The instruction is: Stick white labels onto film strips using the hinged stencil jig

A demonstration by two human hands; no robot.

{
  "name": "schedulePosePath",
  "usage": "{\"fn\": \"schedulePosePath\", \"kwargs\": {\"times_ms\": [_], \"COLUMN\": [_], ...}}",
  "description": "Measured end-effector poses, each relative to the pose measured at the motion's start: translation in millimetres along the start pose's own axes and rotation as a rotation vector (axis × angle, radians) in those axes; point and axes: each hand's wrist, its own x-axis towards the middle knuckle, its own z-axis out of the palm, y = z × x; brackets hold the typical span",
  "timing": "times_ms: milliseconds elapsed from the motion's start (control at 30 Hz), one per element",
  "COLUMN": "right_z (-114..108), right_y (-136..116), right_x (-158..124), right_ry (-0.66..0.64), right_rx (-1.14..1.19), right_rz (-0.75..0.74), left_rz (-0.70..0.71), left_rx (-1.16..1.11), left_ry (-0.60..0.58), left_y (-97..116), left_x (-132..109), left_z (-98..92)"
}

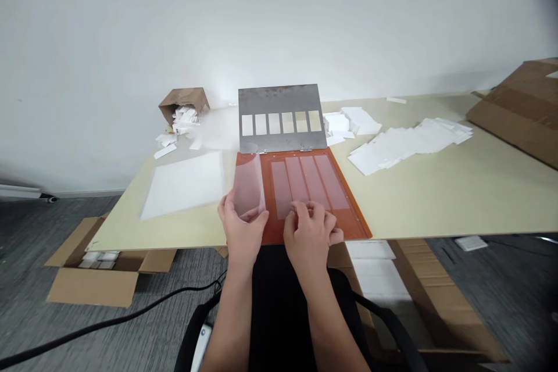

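Observation:
An orange board (269, 224) lies at the table's front edge, hinged to a raised grey metal plate (279, 102) with a row of several pale rectangular windows. My left hand (242, 224) is closed on the near end of a clear film strip (249, 180), which curves slightly over the board's left part. Several similar translucent strips (311, 180) lie side by side on the board's right part. Over their near ends, my right hand (309, 229) has its fingers bent and drawn together; whatever is under the fingertips is hidden.
Left of the board lies a translucent sheet (185, 186). Behind it, a small carton (185, 96) spills white pieces. White sheets (405, 142) fan out at right, near white stacks (349, 121). A large carton (518, 110) stands far right; open boxes (93, 285) sit below the table.

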Motion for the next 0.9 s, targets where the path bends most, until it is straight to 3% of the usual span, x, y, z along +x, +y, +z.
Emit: {"fn": "schedulePosePath", "kwargs": {"times_ms": [267,600,733,900], "right_z": [-3,-2,-5,-9], "right_y": [-5,-7,-9,-19], "right_x": [2,1,0,0], "right_ry": [-0.085,-0.073,-0.053,-0.214], "right_rx": [-0.028,-0.008,0.18,0.526], "right_rz": [-0.028,-0.043,-0.092,-0.198], "left_rz": [0.063,0.086,0.05,0.034], "left_rx": [-0.052,-0.134,-0.159,-0.191], "left_ry": [-0.025,0.013,0.008,-0.029], "left_y": [6,6,8,4], "left_x": [-6,-5,-7,-7], "left_z": [-6.8,-10.2,-11.5,-14.0]}}
